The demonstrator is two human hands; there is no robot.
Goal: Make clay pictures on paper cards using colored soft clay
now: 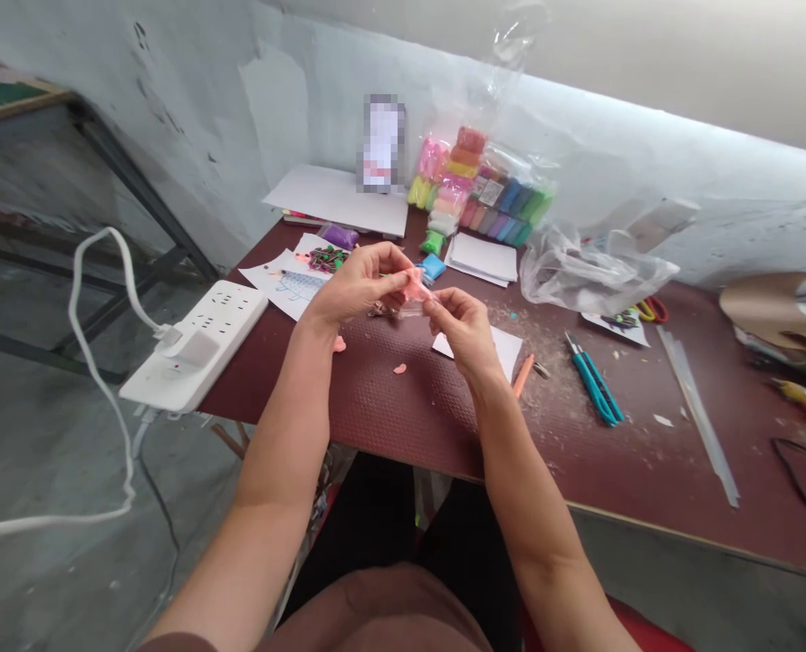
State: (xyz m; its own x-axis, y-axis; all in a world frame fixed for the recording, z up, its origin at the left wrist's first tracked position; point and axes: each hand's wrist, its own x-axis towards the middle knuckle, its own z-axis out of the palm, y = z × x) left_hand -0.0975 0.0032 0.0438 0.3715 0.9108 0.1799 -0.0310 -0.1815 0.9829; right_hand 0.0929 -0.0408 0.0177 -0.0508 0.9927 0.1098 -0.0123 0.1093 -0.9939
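Above the dark red table, my left hand (369, 282) and my right hand (461, 328) both pinch a small clear plastic packet of salmon-pink modelling clay (417, 288). The left fingers grip its upper left side; the right thumb and fingertips hold its lower right corner. Below them, a flat pink clay piece (400, 369) lies on the tabletop, and another pink lump (339, 344) sits by my left wrist. A white paper sheet (504, 349) is partly covered by my right hand. Close behind the hands are a blue clay packet (433, 268) and a green one (432, 242).
Bags of coloured clay (504, 204) lean at the wall beside a blurred phone (381, 145). A white power strip (196, 344) overhangs the left edge. To the right are a crumpled plastic bag (586, 267), a teal-handled tool (593, 380), glue sticks (698, 412) and scissors (651, 310).
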